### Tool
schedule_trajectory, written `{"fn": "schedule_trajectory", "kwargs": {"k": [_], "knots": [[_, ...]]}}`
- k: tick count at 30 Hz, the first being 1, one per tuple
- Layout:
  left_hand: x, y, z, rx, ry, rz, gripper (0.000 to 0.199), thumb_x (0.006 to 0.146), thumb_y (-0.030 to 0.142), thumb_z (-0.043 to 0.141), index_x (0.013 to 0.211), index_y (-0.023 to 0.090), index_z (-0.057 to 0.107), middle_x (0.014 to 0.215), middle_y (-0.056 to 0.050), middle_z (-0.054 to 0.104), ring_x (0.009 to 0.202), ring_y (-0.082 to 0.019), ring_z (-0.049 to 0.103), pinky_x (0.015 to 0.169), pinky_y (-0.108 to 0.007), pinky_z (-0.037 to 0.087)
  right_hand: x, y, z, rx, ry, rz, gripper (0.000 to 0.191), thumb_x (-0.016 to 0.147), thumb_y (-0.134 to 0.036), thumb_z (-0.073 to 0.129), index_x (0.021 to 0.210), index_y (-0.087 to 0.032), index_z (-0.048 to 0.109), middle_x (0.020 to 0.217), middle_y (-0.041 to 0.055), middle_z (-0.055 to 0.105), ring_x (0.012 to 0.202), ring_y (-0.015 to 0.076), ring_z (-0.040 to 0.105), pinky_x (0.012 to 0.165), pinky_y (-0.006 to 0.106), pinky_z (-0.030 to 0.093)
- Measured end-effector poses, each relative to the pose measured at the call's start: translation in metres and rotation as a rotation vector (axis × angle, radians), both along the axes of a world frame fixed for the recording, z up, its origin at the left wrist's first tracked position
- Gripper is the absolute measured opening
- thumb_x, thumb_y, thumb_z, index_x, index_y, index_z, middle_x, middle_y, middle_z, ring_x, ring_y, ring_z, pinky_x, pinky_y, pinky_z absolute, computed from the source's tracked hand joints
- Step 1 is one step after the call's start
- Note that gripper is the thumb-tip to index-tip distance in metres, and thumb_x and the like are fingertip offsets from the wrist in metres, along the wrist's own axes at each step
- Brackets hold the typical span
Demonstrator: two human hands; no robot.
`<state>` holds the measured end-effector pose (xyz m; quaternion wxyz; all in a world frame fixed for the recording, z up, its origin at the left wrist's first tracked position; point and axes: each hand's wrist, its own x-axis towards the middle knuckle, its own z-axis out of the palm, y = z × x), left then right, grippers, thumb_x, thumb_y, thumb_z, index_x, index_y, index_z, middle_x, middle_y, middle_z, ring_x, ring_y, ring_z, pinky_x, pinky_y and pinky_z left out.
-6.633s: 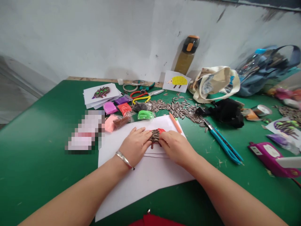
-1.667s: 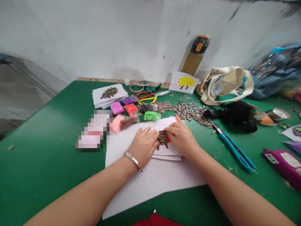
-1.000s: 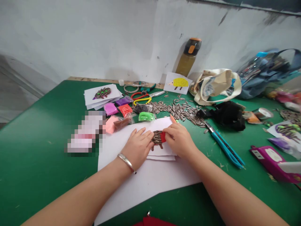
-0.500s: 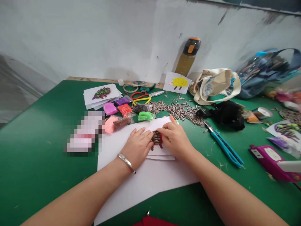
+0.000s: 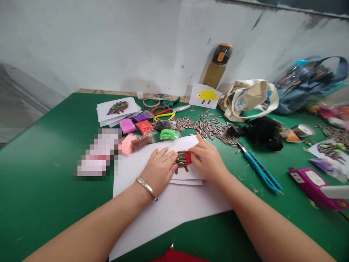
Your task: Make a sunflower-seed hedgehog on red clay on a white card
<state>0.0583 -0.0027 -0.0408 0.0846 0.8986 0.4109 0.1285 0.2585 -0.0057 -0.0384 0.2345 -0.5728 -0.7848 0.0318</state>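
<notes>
My left hand [image 5: 159, 167] lies flat with its fingers stretched out, at the left of a small white card [image 5: 191, 175]. On the card is a hedgehog-like figure made of sunflower seeds [image 5: 180, 159], with brown legs [image 5: 186, 169] below. Red modelling clay [image 5: 188, 158] covers the figure's right end. My right hand [image 5: 207, 160] has its fingers curled together at the red clay's edge; whatever they may hold is hidden. An orange pointed tip [image 5: 200, 137] shows just beyond this hand. Under the card is a large white sheet [image 5: 163, 218].
Bagged clay [image 5: 169, 135], scissors [image 5: 165, 115] and loose sunflower seeds [image 5: 208, 127] lie beyond the sheet. A blue utility knife [image 5: 260, 169] and a magenta device [image 5: 313, 185] are on the right. A bottle [image 5: 218, 65] and a cloth bag [image 5: 251, 100] stand by the wall.
My right hand has shifted slightly right, its fingers drawing back from the seeds, so more red clay shows. My left hand has stayed in place.
</notes>
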Motion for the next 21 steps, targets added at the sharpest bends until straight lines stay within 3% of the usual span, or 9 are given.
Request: {"fn": "schedule_trajectory", "kwargs": {"k": [6, 10, 12, 16, 18, 21], "knots": [[-0.001, 0.0, 0.0, -0.017, 0.012, 0.001, 0.034, 0.094, 0.023, 0.038, 0.123, 0.014, 0.053, 0.128, -0.011, 0.059, 0.126, -0.031, 0.045, 0.103, -0.055, 0.033, -0.006, 0.0, -0.002, 0.003, -0.032, 0.025, 0.027, 0.084, -0.013, 0.048, 0.075, -0.02, 0.072, 0.071, 0.0035, 0.061, 0.075, 0.0183, 0.057, 0.095, 0.039, 0.038], [-0.001, 0.0, -0.001, -0.028, 0.009, -0.006, 0.034, 0.094, 0.022, 0.04, 0.123, 0.013, 0.053, 0.128, -0.011, 0.059, 0.126, -0.031, 0.044, 0.104, -0.054, 0.032, 0.003, 0.002, 0.005, -0.012, -0.001, -0.028, 0.026, 0.085, -0.016, 0.048, 0.082, -0.021, 0.073, 0.077, 0.0046, 0.065, 0.081, 0.0192, 0.059, 0.085, 0.033, 0.042], [-0.002, 0.0, -0.002, -0.027, -0.007, -0.015, 0.034, 0.093, 0.022, 0.041, 0.123, 0.012, 0.053, 0.128, -0.011, 0.059, 0.126, -0.031, 0.043, 0.105, -0.054, 0.031, 0.019, 0.002, 0.015, -0.029, 0.011, -0.108, 0.026, 0.086, -0.018, 0.047, 0.088, -0.02, 0.073, 0.082, 0.0054, 0.067, 0.081, 0.0185, 0.059, 0.076, 0.029, 0.044], [-0.003, 0.001, -0.002, -0.049, -0.041, -0.024, 0.037, 0.093, 0.023, 0.043, 0.128, 0.012, 0.049, 0.13, -0.012, 0.057, 0.127, -0.031, 0.041, 0.105, -0.055, 0.031, 0.072, 0.001, 0.035, -0.116, -0.068, -0.381, 0.029, 0.086, -0.022, 0.045, 0.095, -0.021, 0.072, 0.099, 0.0049, 0.07, 0.089, 0.0187, 0.062, 0.08, 0.027, 0.044], [-0.003, 0.002, 0.0, -0.07, -0.054, -0.029, 0.038, 0.093, 0.023, 0.043, 0.129, 0.014, 0.048, 0.13, -0.012, 0.057, 0.127, -0.03, 0.042, 0.104, -0.053, 0.033, 0.099, -0.001, 0.039, -0.205, -0.174, -0.502, 0.03, 0.085, -0.023, 0.045, 0.098, -0.022, 0.072, 0.103, 0.0049, 0.071, 0.092, 0.0217, 0.063, 0.08, 0.029, 0.044], [-0.003, 0.003, 0.002, -0.096, -0.062, -0.027, 0.038, 0.092, 0.023, 0.043, 0.129, 0.015, 0.048, 0.13, -0.011, 0.057, 0.128, -0.029, 0.042, 0.104, -0.052, 0.034, 0.123, -0.001, 0.035, -0.327, -0.284, -0.536, 0.031, 0.082, -0.021, 0.045, 0.098, -0.021, 0.071, 0.103, 0.0058, 0.071, 0.094, 0.0236, 0.063, 0.076, 0.029, 0.044]]}}
